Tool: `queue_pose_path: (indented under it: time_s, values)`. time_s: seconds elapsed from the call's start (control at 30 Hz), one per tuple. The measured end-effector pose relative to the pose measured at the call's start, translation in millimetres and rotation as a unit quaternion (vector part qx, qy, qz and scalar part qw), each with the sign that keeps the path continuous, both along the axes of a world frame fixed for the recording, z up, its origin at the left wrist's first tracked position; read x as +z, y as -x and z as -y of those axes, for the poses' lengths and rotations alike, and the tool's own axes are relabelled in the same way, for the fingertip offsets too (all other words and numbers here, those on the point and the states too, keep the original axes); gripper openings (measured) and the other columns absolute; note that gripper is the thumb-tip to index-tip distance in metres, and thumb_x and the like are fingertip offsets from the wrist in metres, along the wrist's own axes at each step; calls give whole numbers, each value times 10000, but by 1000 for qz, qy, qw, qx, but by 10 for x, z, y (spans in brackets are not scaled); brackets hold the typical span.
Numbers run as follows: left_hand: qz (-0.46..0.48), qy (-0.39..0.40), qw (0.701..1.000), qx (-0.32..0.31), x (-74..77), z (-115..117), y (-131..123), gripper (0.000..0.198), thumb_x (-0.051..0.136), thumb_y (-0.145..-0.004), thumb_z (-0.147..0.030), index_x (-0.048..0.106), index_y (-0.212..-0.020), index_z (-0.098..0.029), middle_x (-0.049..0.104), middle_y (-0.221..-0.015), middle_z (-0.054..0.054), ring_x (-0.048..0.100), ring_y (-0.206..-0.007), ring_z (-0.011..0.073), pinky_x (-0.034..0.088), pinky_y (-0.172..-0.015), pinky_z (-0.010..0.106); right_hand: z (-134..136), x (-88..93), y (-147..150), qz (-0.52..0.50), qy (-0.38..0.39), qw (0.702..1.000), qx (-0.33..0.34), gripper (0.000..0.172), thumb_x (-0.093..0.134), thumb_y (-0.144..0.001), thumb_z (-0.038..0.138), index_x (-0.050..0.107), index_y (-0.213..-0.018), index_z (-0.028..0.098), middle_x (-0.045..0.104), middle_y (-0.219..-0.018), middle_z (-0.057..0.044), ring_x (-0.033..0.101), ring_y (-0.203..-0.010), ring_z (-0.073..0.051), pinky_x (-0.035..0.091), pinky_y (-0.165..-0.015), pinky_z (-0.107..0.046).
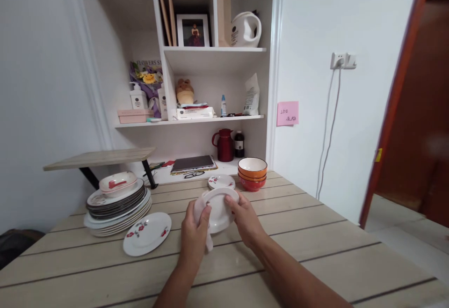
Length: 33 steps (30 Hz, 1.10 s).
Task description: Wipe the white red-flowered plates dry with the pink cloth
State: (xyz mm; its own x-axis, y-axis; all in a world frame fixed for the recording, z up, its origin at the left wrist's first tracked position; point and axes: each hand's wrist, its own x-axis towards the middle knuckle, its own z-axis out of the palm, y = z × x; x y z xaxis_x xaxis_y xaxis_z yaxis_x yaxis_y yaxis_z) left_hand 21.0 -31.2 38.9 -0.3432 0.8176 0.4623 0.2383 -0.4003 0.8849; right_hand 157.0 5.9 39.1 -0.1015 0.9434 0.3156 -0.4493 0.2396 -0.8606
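A small white plate (220, 214) is held up over the table between my two hands. My left hand (195, 226) is closed on a pale cloth (200, 209) and presses it to the plate's left side; an end of the cloth hangs below. With the thumb on its face, my right hand (243, 216) grips the plate's right edge. Just beyond lie small floral plates (221, 181), stacked. To the left, a larger white plate with red flowers (147, 234) lies flat on the table.
At the left, a tall stack of plates (117, 212) carries a bowl (118, 182) on top, near a small raised shelf (101, 157). Stacked orange and red bowls (252, 174) stand at the back right. Behind are a laptop (192, 163), glasses (194, 175) and a red jug (224, 145).
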Motion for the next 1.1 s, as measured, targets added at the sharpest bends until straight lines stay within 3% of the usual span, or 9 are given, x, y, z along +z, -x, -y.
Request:
queue_pose_path:
  time_s: [0.2, 0.37, 0.53, 0.67, 0.73, 0.83, 0.97, 1.03, 1.1]
  values:
    - [61, -6, 997, -39, -15, 26, -54, 393, 620, -785, -509, 592, -1028, -202, 692, -893, 21, 626, -800, 179, 486, -727, 251, 56, -39, 138, -172, 103, 976, 88, 376, 721, -780, 370, 624, -1107, 212, 733, -1011, -36, 672, -838, -174, 530, -760, -283]
    - [109, -7, 993, -34, 3, 47, -72, 420, 630, -781, -508, 598, -1049, -187, 699, -915, 45, 639, -844, 201, 497, -756, 269, 122, -34, 221, -182, 101, 972, 111, 342, 664, -827, 378, 619, -1130, 227, 717, -1103, -50, 652, -1041, -206, 531, -879, -319]
    - [102, -14, 995, 8, -13, 26, -2, 369, 602, -806, -469, 615, -1043, -186, 708, -966, 78, 646, -902, 235, 491, -801, 308, 110, -55, 193, -93, 75, 987, 111, 474, 691, -793, 397, 556, -1219, 239, 692, -1138, -60, 634, -1046, -218, 534, -853, -338]
    - [-16, -65, 996, 63, -37, -2, 91, 195, 613, -802, -372, 658, -922, -226, 700, -887, 66, 631, -858, 242, 470, -816, 330, -12, -85, 101, 83, -8, 996, -14, 737, 803, -640, 245, 484, -1304, 239, 681, -1056, -42, 639, -805, -192, 526, -720, -321]
    - [-114, -106, 985, 69, -61, -25, 116, 154, 579, -824, -304, 668, -932, -239, 686, -881, 64, 622, -867, 240, 463, -822, 339, -65, -73, 39, 144, -67, 985, -69, 752, 797, -624, 214, 492, -1311, 241, 671, -1042, -37, 617, -757, -177, 509, -720, -316]
    - [-267, -153, 948, 83, -104, -58, 133, 287, 488, -833, -152, 646, -1055, -240, 672, -900, 62, 608, -870, 236, 465, -793, 351, -91, -14, -58, 205, -141, 961, -118, 584, 752, -675, 234, 577, -1231, 267, 654, -1096, -49, 612, -848, -204, 492, -774, -334]
    - [-397, -186, 894, 90, -126, -59, 150, 438, 461, -728, 2, 641, -1045, -241, 673, -907, 50, 596, -853, 226, 465, -770, 361, -66, 64, -150, 301, -232, 915, -137, 137, 688, -731, 217, 708, -859, 263, 687, -933, -43, 584, -895, -235, 439, -857, -362]
    - [-395, -188, 895, 81, -110, -49, 150, 443, 472, -716, 8, 644, -1035, -247, 678, -923, 48, 600, -869, 223, 464, -785, 362, -51, 81, -167, 331, -235, 903, -138, 51, 682, -736, 213, 695, -755, 259, 682, -812, -28, 567, -817, -227, 424, -819, -349]
    - [-332, -170, 925, 69, -83, -45, 144, 346, 512, -752, -54, 652, -1004, -245, 683, -922, 49, 609, -882, 223, 465, -796, 352, -35, 85, -160, 324, -211, 913, -128, 22, 692, -739, 246, 675, -725, 248, 665, -742, -13, 548, -738, -208, 415, -738, -316]
